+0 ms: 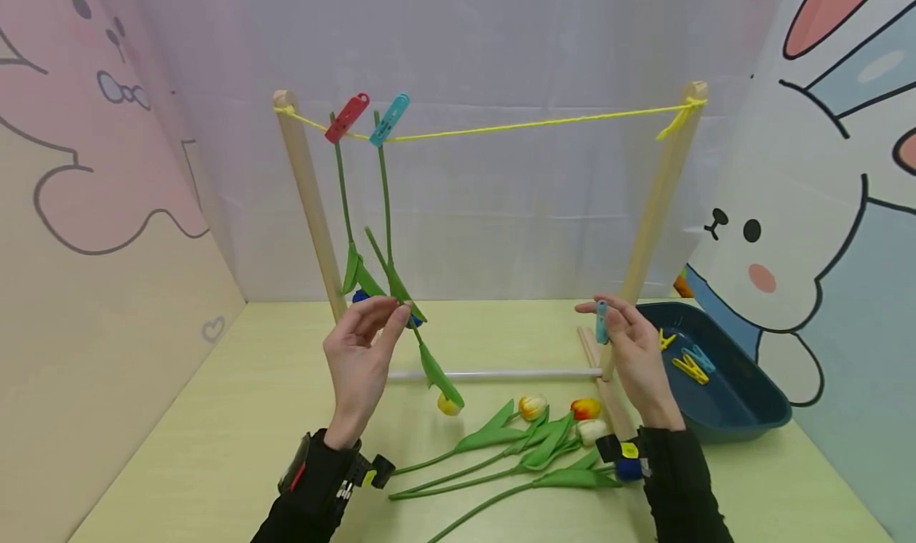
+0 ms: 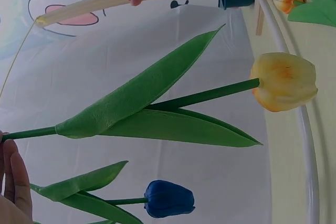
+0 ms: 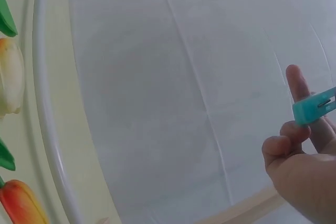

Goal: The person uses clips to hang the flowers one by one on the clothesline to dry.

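My left hand [image 1: 361, 360] pinches the green stem of an artificial yellow tulip [image 2: 284, 82]. Its bloom hangs low on the right, while the bare stem end points up past my fingers. Over to the right, my right hand [image 1: 637, 352] holds a light-blue clothespin [image 1: 602, 322] between thumb and fingers, at about the left hand's height. Behind the left hand, two tulips hang upside down from a yellow string [image 1: 515, 127], one under a red clothespin [image 1: 347, 118], the other under a blue clothespin [image 1: 390, 120]. A blue bloom [image 2: 169, 199] shows beyond the yellow one.
Wooden posts [image 1: 661, 189] carry the string, with a white bar [image 1: 501, 374] low between them. Several tulips [image 1: 501, 440] lie on the table in front. A dark blue basin [image 1: 751, 412] at the right contains yellow and blue clothespins [image 1: 690, 368].
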